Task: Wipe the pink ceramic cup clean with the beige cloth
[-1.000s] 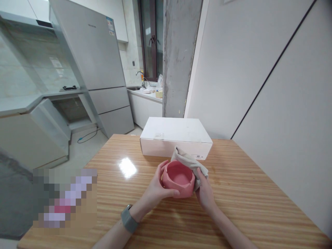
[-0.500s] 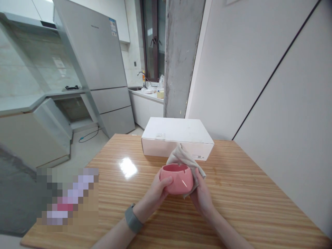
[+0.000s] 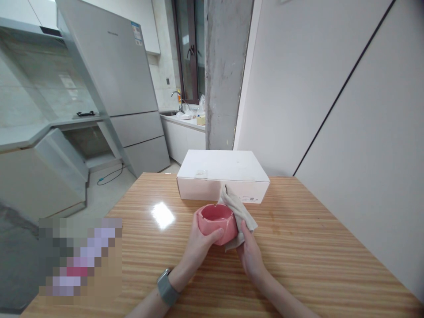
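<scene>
The left hand is clamping a bowl of smooth, glossy pink material, its fingers wrapping around the far left side and its thumb pressing on the front wall. The bowl is tilting slightly toward the viewer, showing a faceted, many-sided body and small notches along its thick rim. The right hand is gripping a soft, creased grey cloth and pressing it against the bowl's right side; one folded corner is sticking up behind the rim. The two hands are working close together, with the bowl and cloth filling the gap between them. A watch with a flat grey band is circling the left wrist.

The bowl is sitting in the hands over a table with striped, shiny wood grain, which is reflecting a bright white patch on the left. Just beyond the cloth, a flat rectangular box of matte white cardboard is resting on the table, while a rough concrete pillar is rising behind it.
</scene>
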Tool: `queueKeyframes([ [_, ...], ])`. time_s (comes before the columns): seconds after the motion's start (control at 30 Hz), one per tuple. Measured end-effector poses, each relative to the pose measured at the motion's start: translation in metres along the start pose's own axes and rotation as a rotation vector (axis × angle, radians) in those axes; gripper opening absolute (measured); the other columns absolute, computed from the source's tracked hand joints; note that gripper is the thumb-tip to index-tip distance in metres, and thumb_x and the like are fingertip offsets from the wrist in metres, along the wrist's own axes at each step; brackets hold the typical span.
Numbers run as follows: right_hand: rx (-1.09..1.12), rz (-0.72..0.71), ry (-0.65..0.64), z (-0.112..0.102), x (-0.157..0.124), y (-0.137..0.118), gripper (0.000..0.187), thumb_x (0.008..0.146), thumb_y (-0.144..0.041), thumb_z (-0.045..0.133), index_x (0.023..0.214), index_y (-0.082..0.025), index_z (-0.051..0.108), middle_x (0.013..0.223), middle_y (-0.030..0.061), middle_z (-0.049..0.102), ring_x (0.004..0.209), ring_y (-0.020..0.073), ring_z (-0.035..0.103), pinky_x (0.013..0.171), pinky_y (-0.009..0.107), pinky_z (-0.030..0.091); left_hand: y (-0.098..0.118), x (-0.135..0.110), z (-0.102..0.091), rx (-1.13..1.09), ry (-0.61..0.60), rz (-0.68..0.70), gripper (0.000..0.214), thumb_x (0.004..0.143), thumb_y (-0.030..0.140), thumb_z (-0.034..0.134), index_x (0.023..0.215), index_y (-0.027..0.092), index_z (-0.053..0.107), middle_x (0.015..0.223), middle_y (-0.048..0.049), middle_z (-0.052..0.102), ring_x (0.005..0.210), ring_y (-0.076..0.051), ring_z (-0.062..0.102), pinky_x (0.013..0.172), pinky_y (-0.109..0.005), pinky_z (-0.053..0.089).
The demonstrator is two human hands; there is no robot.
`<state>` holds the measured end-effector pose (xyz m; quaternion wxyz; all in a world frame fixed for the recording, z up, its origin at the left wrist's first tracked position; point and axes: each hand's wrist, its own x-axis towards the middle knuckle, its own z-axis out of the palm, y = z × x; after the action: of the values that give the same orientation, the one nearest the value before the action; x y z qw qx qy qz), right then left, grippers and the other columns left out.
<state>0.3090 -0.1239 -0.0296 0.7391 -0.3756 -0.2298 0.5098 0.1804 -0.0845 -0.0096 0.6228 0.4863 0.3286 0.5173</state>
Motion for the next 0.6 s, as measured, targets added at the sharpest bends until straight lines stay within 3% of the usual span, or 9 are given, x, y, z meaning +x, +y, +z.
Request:
queueKeyframes([
  [0.1, 0.001, 0.019, 0.050, 0.005, 0.002, -0.011, 0.043, 0.078, -0.056, 0.069, 0.110, -0.026, 0.073, 0.124, 0.0010, 0.071, 0.132, 0.0227, 0.051, 0.119, 0.039, 0.030, -0.006, 0.002, -0.003, -0.188, -0.092, -0.100, 0.089, 0.072, 0.037, 0.074, 0.148, 0.023, 0.030, 0.145, -0.0127, 0.048, 0.132, -0.028, 0.047, 0.111, -0.040, 0.034],
  [0.2, -0.004, 0.009, 0.080, 0.008, 0.005, -0.025, 0.041, 0.079, -0.051, 0.070, 0.110, -0.025, 0.072, 0.122, 0.0014, 0.072, 0.130, 0.0235, 0.053, 0.115, 0.038, 0.035, -0.008, 0.001, -0.004, -0.338, -0.199, -0.213, 0.088, 0.074, 0.038, 0.068, 0.151, 0.026, 0.028, 0.150, -0.0096, 0.045, 0.140, -0.029, 0.038, 0.115, -0.042, 0.028],
  [0.4, 0.057, 0.085, 0.126, 0.010, 0.010, -0.045, 0.035, 0.075, -0.051, 0.071, 0.095, -0.023, 0.076, 0.103, 0.0033, 0.078, 0.118, 0.0305, 0.063, 0.103, 0.044, 0.049, 0.006, -0.008, -0.005, -0.152, -0.311, -0.170, 0.075, 0.081, 0.033, 0.069, 0.149, 0.029, 0.036, 0.151, -0.0086, 0.044, 0.141, -0.028, 0.035, 0.117, -0.043, 0.024],
  [0.47, 0.074, 0.104, 0.115, 0.010, 0.009, -0.049, 0.035, 0.074, -0.052, 0.072, 0.091, -0.022, 0.077, 0.099, 0.0042, 0.079, 0.115, 0.0318, 0.064, 0.102, 0.044, 0.050, 0.010, -0.008, -0.006, -0.103, -0.317, -0.133, 0.084, 0.075, 0.033, 0.077, 0.148, 0.029, 0.037, 0.148, -0.0115, 0.046, 0.136, -0.031, 0.042, 0.114, -0.047, 0.030],
  [0.6, 0.074, 0.231, 0.005, 0.011, 0.004, -0.052, 0.040, 0.074, -0.057, 0.070, 0.087, -0.019, 0.077, 0.096, 0.0072, 0.079, 0.113, 0.0336, 0.065, 0.102, 0.046, 0.049, 0.016, -0.005, -0.006, -0.071, -0.371, -0.046, 0.108, 0.048, 0.030, 0.094, 0.144, 0.027, 0.044, 0.143, -0.0131, 0.051, 0.132, -0.037, 0.045, 0.111, -0.048, 0.034],
])
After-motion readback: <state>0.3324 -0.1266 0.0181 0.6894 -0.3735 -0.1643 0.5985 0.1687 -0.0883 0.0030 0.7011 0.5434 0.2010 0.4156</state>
